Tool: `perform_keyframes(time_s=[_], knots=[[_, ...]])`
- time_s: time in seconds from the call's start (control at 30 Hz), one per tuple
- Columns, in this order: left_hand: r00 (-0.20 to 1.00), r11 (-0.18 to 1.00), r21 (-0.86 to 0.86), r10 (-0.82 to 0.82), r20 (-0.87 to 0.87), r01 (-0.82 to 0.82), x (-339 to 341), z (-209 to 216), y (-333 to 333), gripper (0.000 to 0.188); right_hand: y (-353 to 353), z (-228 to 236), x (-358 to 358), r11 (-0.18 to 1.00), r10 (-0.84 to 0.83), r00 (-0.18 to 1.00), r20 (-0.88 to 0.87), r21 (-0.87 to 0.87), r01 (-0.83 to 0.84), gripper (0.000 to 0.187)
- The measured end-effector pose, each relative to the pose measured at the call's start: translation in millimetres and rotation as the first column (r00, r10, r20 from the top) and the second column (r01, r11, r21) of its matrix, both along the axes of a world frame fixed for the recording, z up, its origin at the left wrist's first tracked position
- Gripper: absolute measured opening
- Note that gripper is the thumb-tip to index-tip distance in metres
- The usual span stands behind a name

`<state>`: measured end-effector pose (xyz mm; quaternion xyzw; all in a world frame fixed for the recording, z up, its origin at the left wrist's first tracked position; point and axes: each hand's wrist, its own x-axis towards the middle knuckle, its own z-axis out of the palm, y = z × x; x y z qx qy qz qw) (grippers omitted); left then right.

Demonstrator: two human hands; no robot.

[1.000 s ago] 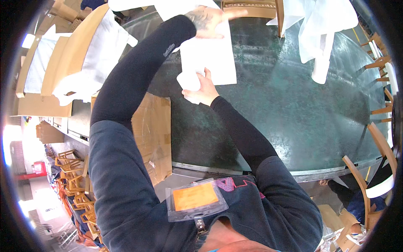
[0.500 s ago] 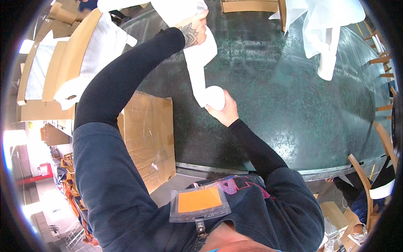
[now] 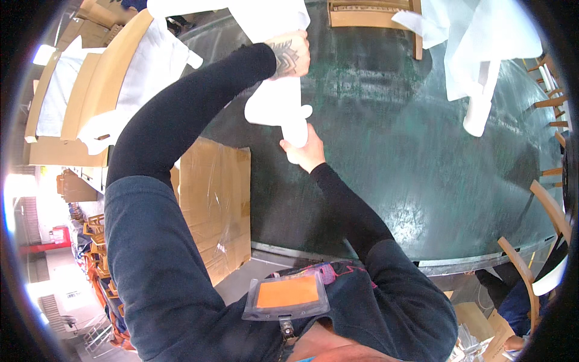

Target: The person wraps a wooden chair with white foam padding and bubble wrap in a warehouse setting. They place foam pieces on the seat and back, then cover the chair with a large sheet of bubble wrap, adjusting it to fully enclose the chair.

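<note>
A white, overexposed wrapped piece reaches in from the top edge, over the dark green tabletop. My left hand has its fingers closed round it, with the knuckles up. Below that hand the white sheet hangs in a rounded fold. A white roll of wrapping sheet sits in my right hand, just under the fold, with thumb and fingers on either side of its lower end. Glare hides the sheet's edges and what lies inside the wrapping.
A tall cardboard box stands by my left arm. Farther left are curved wooden pieces with white sheeting. Translucent white sheeting and a white-wrapped leg are at far right, a wooden frame at the back. Curved wooden parts stand near right.
My right hand has moved up and left with the roll, closer to my left hand. The stretched strip between them has become a short, rounded fold. My left hand sits slightly lower and farther right.
</note>
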<state>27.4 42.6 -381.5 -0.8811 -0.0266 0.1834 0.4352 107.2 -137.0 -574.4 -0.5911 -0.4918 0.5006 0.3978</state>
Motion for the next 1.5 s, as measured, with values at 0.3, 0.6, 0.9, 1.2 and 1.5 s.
perform_keyframes(time_s=[0.3, 0.6, 0.9, 1.2, 1.5], knots=[[1.000, 0.991, -0.134, 0.026, 0.016, -0.024, 13, 4, -10, 0.015, 43, 7, 12, 0.973, 0.093, 0.798, -0.596, 0.224, 0.053, 0.073], [0.999, 0.990, -0.132, 0.043, 0.019, -0.040, 8, -37, -5, 0.014, 67, -21, -10, 0.907, -0.391, -0.299, -0.871, -0.309, -0.286, 0.091], [0.984, 0.949, 0.276, -0.173, 0.052, 0.152, -23, -105, -49, 0.018, -30, -49, 91, 0.939, -0.307, 0.847, -0.434, -0.284, 0.195, 0.037], [0.897, 0.914, -0.305, 0.352, 0.268, -0.268, -26, -132, -199, 0.032, -22, 175, 168, 0.478, -0.224, 0.775, 0.591, 0.760, -0.441, 0.031], [-0.219, -0.110, -0.189, 0.518, 0.827, -0.976, -192, -8, -472, 0.056, 12, 202, 200, 0.669, -0.053, 0.603, 0.796, 0.477, -0.571, 0.047]])
